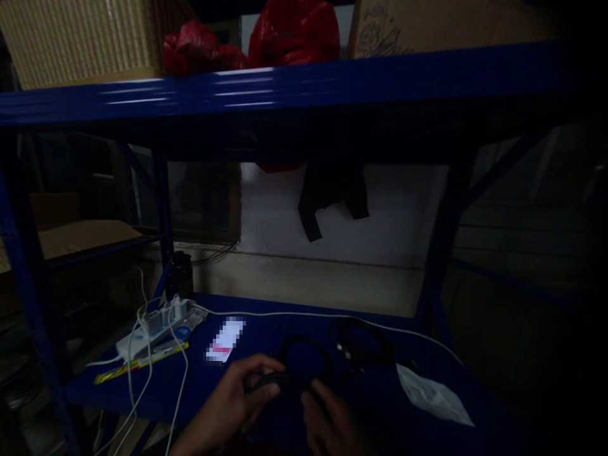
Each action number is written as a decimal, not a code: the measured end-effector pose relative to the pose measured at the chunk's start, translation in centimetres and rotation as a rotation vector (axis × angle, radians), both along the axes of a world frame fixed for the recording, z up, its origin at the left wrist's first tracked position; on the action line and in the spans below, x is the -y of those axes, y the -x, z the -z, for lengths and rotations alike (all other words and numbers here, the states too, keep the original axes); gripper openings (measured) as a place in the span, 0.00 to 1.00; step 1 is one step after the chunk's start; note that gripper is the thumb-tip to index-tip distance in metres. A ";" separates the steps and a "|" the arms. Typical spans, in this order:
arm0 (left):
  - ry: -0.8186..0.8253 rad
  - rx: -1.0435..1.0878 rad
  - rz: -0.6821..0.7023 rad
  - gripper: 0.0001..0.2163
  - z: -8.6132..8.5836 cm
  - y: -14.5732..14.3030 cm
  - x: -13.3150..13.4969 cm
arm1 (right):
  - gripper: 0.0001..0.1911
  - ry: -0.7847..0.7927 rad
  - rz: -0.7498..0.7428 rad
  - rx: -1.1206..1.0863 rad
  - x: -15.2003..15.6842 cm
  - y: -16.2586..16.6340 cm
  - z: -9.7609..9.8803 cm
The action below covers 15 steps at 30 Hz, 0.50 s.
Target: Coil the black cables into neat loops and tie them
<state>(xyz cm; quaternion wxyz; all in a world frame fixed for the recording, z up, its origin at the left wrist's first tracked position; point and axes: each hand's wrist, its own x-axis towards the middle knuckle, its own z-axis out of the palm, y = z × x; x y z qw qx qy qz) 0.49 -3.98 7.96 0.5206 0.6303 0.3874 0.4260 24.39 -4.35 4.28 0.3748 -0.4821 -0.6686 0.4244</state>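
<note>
My left hand [232, 399] pinches a bundled black cable [273, 378] between thumb and fingers, just above the blue shelf. From the bundle a loop of the cable rises behind my hands. My right hand [332, 415] is closed on the same cable to the right, its lower fingers lost in shadow. Behind it a second black coiled cable [387, 348] lies on the shelf, with a light metallic connector [340, 348] showing. A clear plastic bag [434, 396] lies to the right of my right hand.
At left stand a white power strip [133, 344] with trailing white cords and a yellow packet [111, 373]. A lit phone [225, 339], its screen pixelated, lies beyond my left hand. Overhead runs a blue upper shelf beam [294, 85] carrying red bags [294, 31] and a cardboard box [456, 25].
</note>
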 end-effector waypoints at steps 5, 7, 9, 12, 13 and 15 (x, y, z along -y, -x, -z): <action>-0.100 -0.058 -0.054 0.27 0.4 -1.3 -6.4 | 0.28 -0.032 -0.036 -0.086 -7.3 0.1 -1.4; -0.121 -0.074 0.000 0.26 -0.2 -1.8 -9.0 | 0.28 -0.038 -0.045 -0.050 -10.2 -0.1 -2.3; -0.040 -0.007 0.075 0.26 -0.6 -2.4 -11.8 | 0.30 -0.044 -0.037 -0.026 -12.9 -0.8 -3.2; 0.098 0.130 0.108 0.25 -0.2 -3.8 -15.7 | 0.31 -0.046 -0.079 0.039 -16.7 -2.5 -4.2; 0.113 0.129 0.101 0.25 0.3 -4.3 -16.8 | 0.31 -0.033 -0.111 0.079 -18.0 -3.3 -4.3; 0.138 0.102 0.100 0.25 1.6 -5.3 -18.3 | 0.34 0.007 -0.130 0.130 -20.6 -4.7 -4.1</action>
